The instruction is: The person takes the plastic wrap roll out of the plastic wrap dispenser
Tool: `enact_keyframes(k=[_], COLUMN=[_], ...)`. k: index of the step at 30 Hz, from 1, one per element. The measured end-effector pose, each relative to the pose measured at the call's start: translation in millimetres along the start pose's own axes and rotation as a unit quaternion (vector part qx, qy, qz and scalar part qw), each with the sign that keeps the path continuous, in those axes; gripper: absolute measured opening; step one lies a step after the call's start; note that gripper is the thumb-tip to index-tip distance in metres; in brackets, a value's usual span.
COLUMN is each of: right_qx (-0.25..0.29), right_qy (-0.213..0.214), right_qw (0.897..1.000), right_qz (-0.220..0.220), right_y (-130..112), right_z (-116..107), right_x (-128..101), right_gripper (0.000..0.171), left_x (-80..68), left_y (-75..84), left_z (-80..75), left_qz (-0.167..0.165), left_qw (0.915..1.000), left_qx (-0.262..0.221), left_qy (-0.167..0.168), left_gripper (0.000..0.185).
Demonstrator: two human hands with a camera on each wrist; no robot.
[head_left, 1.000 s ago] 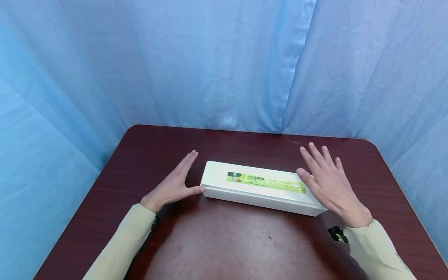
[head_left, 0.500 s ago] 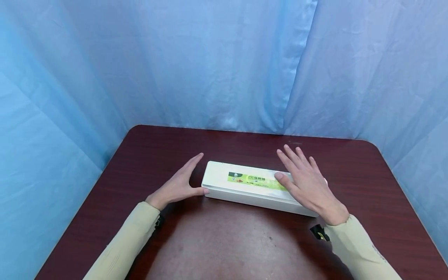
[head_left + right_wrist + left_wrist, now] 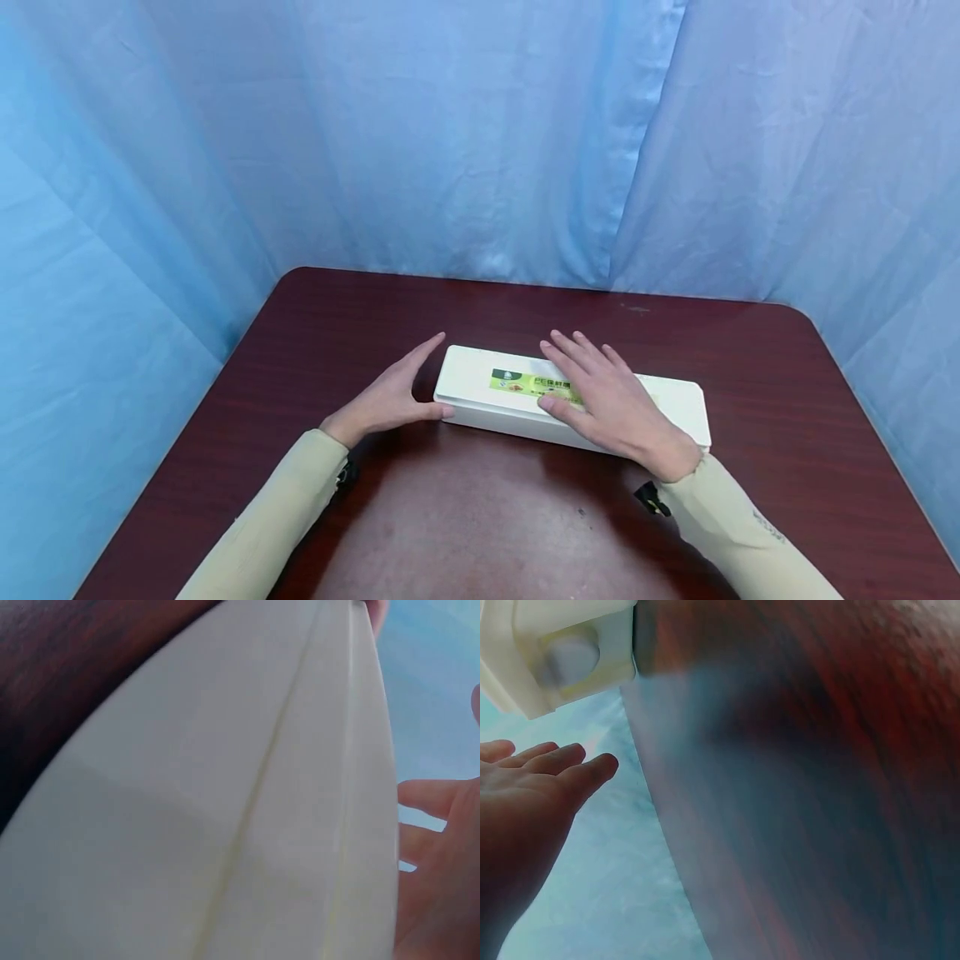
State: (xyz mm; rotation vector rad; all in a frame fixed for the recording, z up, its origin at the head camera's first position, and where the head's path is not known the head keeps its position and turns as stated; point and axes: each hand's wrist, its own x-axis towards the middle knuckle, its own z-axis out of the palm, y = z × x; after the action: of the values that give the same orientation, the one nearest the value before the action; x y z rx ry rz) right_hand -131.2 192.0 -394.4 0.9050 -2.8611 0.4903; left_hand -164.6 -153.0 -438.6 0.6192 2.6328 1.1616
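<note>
dark red wood-grain table, rounded far corners, blue curtain right behind it; only a long white box with green label lies flat on it, mid-table, slightly skewed

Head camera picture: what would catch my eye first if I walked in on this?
A long white box with a green label lies across the middle of a dark red table. The right hand rests flat on its lid, fingers straight, while the left hand touches its left end with the thumb. Blue curtains close in the table behind and at both sides.
</note>
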Motion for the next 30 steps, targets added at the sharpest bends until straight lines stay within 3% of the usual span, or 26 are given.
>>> enact_keyframes(k=[17, 30], right_qx=[-0.031, -0.051], right_qy=[-0.041, -0.019], right_qw=[0.998, 0.996], right_qz=[-0.038, -0.077], right_y=[-8.1, 3.5], right_z=[19.0, 25.8], right_x=[17.9, 25.7], right_gripper=[0.093, 0.088], left_x=[7.0, 9.6], left_y=[-2.7, -7.2], left_z=[2.9, 2.9], left_qz=[0.005, 0.004], left_qw=[0.9995, 0.9988], left_qx=[-0.009, -0.021], left_qy=[-0.029, -0.044], left_gripper=[0.114, 0.121])
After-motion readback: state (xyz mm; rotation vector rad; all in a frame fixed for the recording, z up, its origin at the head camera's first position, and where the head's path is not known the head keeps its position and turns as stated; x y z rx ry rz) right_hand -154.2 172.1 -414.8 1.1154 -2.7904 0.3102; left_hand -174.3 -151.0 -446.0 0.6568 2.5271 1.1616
